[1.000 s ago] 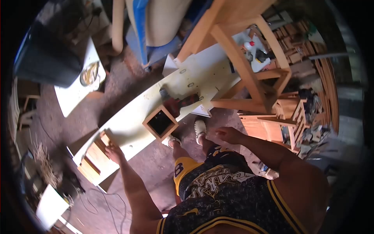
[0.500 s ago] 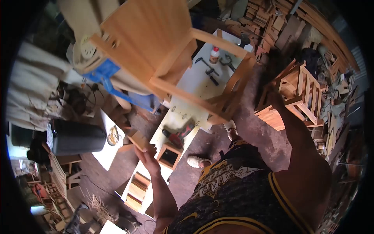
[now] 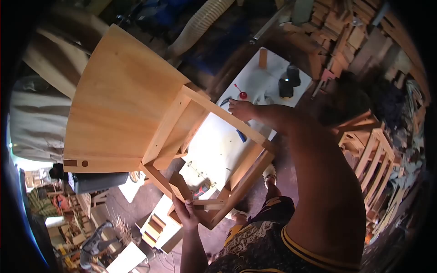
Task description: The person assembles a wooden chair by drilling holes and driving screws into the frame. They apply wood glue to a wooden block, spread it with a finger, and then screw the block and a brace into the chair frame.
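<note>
A wooden chair frame with a broad curved panel stands tilted before me on the white work table. My left hand is closed on a short wood block, at the near corner of the frame. Across the upper rail reaches my right hand, its fingers bent over a bar clamp on the table. The clamp's blue handle shows below the hand; my fingertips are partly hidden. A red-capped glue bottle stands just beyond. Through the frame a red and black drill is partly visible.
Black cordless tools stand at the table's far end. A slatted wooden chair is on the floor to the right. Wood offcuts are piled at the back. A pale ribbed hose hangs behind the frame. A black bin-like container is at left.
My right hand has swung from the right side over the frame to the clamp. The left hand with the block has come to the frame's near corner. My view has shifted.
</note>
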Demonstrator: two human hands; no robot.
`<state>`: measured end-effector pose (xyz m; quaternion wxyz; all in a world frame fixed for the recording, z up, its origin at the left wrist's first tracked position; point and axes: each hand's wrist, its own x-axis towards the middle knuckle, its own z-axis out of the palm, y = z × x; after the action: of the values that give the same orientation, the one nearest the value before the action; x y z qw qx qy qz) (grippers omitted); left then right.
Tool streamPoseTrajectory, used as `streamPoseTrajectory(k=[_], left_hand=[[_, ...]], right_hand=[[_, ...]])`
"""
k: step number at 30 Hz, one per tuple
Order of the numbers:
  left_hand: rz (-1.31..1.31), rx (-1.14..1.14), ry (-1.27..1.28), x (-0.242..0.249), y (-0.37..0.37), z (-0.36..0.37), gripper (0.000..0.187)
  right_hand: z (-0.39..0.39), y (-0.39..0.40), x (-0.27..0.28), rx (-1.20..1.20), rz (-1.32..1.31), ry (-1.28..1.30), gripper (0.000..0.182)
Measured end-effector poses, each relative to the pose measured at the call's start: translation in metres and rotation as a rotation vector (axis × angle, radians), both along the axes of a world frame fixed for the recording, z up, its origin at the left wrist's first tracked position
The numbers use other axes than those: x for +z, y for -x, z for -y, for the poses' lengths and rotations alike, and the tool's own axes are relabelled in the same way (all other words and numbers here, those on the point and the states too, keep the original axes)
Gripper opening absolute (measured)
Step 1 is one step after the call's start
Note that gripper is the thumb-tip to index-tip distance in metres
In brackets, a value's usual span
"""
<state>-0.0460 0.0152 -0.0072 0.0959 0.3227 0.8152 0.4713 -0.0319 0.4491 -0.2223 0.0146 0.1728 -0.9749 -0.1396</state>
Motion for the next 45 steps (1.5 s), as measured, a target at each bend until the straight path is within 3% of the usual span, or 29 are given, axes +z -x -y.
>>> streamPoseTrajectory(k=[1, 3, 6, 11, 13, 15, 17, 18, 19, 21, 23, 24, 25, 27, 30, 31, 33, 35, 36, 38, 40, 42, 45], left_hand=[[0.003, 0.014, 0.050, 0.006, -0.003, -0.004, 0.061], [0.072, 0.019, 0.079, 0.016, -0.005, -0.011, 0.063], [0.053, 0.042, 0.078, 0.010, -0.004, -0.013, 0.065], [0.017, 0.074, 0.100, 0.006, -0.002, -0.008, 0.067], [-0.052, 0.083, 0.173, 0.008, -0.002, -0.005, 0.067], [-0.011, 0.060, 0.096, 0.007, 0.000, -0.004, 0.056], [-0.140, 0.075, 0.133, 0.005, 0.005, -0.004, 0.051], [-0.122, 0.080, 0.137, 0.010, 0.001, -0.001, 0.050], [-0.105, 0.077, 0.130, 0.020, 0.002, -0.009, 0.050], [-0.037, 0.070, 0.057, 0.012, 0.004, -0.004, 0.049], [0.006, 0.055, -0.017, 0.008, 0.006, 0.001, 0.050], [0.043, 0.028, -0.044, 0.010, 0.007, 0.004, 0.049], [0.073, -0.005, -0.078, 0.011, 0.010, 0.005, 0.048], [0.088, -0.178, -0.337, 0.000, 0.021, 0.008, 0.046], [0.759, -0.328, -0.479, 0.019, 0.013, 0.028, 0.049], [0.866, -0.443, -0.514, 0.018, 0.009, 0.037, 0.053], [0.987, -0.573, -0.605, 0.030, -0.014, 0.055, 0.055], [1.005, -0.684, -0.567, 0.040, -0.031, 0.079, 0.056], [1.097, -0.717, -0.574, 0.041, -0.037, 0.091, 0.056], [1.112, -0.764, -0.580, 0.050, -0.048, 0.114, 0.058], [1.025, -0.758, -0.556, 0.073, -0.052, 0.137, 0.062], [1.024, -0.743, -0.601, 0.080, -0.051, 0.157, 0.063], [1.008, -0.717, -0.663, 0.086, -0.047, 0.180, 0.066]], right_hand=[[0.005, 0.013, -0.008, 0.026, -0.004, 0.021, 0.016], [0.007, 0.035, -0.016, -0.210, 0.337, -0.202, 0.031], [0.006, 0.052, -0.033, -0.314, 0.589, -0.528, 0.038], [-0.009, 0.058, -0.039, -0.573, 0.656, -0.540, 0.041], [-0.017, 0.042, -0.028, -0.708, 0.630, -0.344, 0.043], [-0.048, 0.012, 0.003, -0.958, 0.592, 0.332, 0.046], [-0.067, -0.025, 0.036, -1.269, 0.458, 0.890, 0.050], [-0.067, -0.048, 0.055, -1.271, 0.380, 1.227, 0.048], [-0.075, -0.071, 0.074, -1.257, 0.283, 1.560, 0.046], [-0.094, -0.122, 0.098, -0.919, -0.107, 2.015, 0.043], [-0.060, -0.165, 0.214, -0.651, -0.396, 1.723, 0.041], [-0.077, -0.195, 0.232, -0.698, -0.505, 1.333, 0.030], [-0.083, -0.220, 0.261, -0.893, -0.574, 1.255, 0.028], [-0.025, -0.241, 0.361, -0.851, -0.951, 1.344, 0.038], [0.118, -0.239, 0.469, -0.524, -1.313, 1.587, 0.052], [0.169, -0.233, 0.493, -0.389, -1.379, 1.646, 0.057], [0.256, -0.223, 0.502, -0.063, -1.470, 1.725, 0.058], [0.318, -0.203, 0.478, -0.054, -1.431, 1.785, 0.062], [0.328, -0.197, 0.448, -0.221, -1.270, 1.669, 0.063], [0.360, -0.177, 0.407, -0.158, -1.028, 1.628, 0.071], [0.385, -0.156, 0.403, 0.096, -0.920, 1.688, 0.076], [0.399, -0.148, 0.401, 0.104, -0.887, 1.797, 0.087], [0.419, -0.136, 0.411, 0.287, -0.879, 2.029, 0.074]])
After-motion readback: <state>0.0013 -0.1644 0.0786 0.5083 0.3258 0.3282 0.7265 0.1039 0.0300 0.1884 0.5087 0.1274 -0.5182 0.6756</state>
